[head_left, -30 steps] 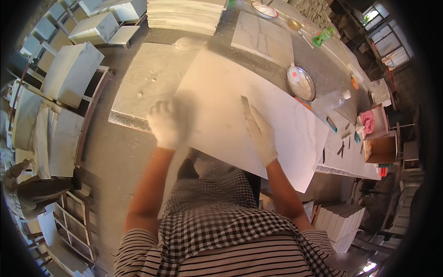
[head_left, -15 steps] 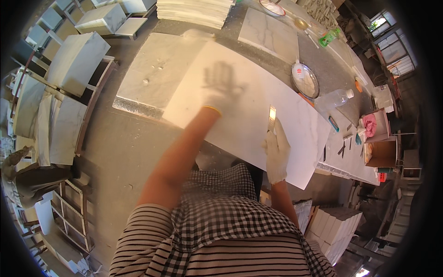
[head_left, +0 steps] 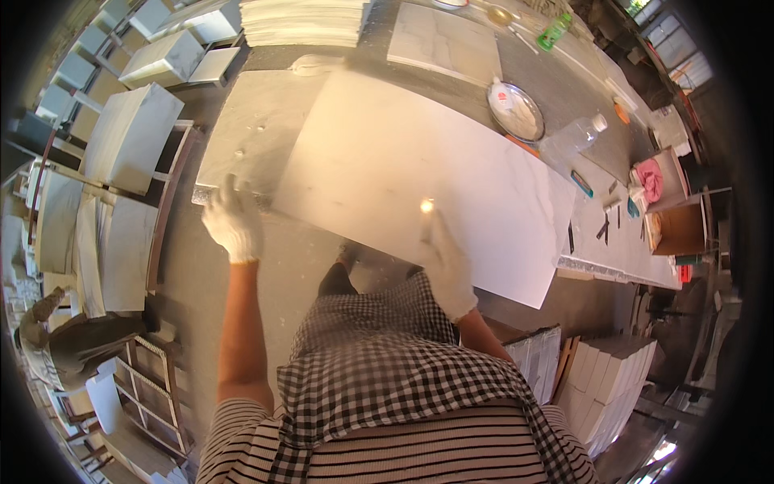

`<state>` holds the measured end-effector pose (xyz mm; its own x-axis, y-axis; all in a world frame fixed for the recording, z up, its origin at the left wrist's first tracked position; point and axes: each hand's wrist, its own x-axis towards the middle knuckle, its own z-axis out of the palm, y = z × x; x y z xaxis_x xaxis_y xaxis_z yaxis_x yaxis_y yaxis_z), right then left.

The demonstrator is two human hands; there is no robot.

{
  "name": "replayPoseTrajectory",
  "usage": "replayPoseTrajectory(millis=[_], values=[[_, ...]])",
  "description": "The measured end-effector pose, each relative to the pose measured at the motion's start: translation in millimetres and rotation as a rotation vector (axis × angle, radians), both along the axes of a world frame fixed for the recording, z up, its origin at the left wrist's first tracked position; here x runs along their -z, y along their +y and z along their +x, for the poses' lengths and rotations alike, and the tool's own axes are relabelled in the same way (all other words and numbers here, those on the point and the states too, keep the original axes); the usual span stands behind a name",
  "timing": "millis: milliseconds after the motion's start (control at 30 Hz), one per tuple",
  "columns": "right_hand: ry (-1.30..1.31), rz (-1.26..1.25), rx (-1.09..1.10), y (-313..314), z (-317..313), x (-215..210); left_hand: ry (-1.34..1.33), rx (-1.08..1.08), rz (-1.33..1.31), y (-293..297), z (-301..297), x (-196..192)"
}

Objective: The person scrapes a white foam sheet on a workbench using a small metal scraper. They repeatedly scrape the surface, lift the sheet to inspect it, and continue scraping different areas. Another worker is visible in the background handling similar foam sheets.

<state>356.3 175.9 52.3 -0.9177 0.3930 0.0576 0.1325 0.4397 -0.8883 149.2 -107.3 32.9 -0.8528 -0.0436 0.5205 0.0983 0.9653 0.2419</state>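
A large white marble-look slab (head_left: 387, 153) lies aslant across the bench, its near corner jutting past the bench edge. My left hand (head_left: 234, 224), in a white knit glove, is off the slab's left side, beside the near edge of a grey-white slab (head_left: 258, 101) underneath. Its fingers are apart and hold nothing. My right hand (head_left: 447, 262), gloved too and smeared by motion, is over the slab's near edge. It grips a flat metal scraper (head_left: 427, 206), whose blade catches the light as a bright glint.
Right of the slab are a round dish (head_left: 528, 117) with a white bottle (head_left: 500, 95), a clear plastic bottle (head_left: 576, 133), a blue cutter (head_left: 581, 184) and a green bottle (head_left: 555, 32). A person (head_left: 81, 339) bends at far left near stacked slabs (head_left: 133, 133).
My left hand has come off the white slab and swung left to the bench edge. My right hand has shifted left with the scraper. The view has tilted slightly.
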Motion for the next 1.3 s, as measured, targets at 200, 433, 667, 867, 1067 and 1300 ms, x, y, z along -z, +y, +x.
replayPoseTrajectory(millis=[200,433,667,867,1067,1300], values=[[-0.182,-0.225,-0.26,-37,-5,-13,-0.372,0.568,0.435,96,106,-23],[-0.177,-0.564,-0.29,-49,4,-28,-1.207,0.467,1.185,114,123,-48],[-0.187,-0.607,-0.374,-43,9,-46,-1.03,0.329,1.214,117,123,-50],[-0.245,-0.511,-0.402,-34,12,-44,-0.848,0.096,1.115,117,100,-45],[-0.078,0.166,-0.377,5,39,-10,-0.511,0.153,0.58,66,36,-21],[0.088,-0.164,0.277,87,12,-3,-0.69,0.189,-0.723,133,4,-19]])
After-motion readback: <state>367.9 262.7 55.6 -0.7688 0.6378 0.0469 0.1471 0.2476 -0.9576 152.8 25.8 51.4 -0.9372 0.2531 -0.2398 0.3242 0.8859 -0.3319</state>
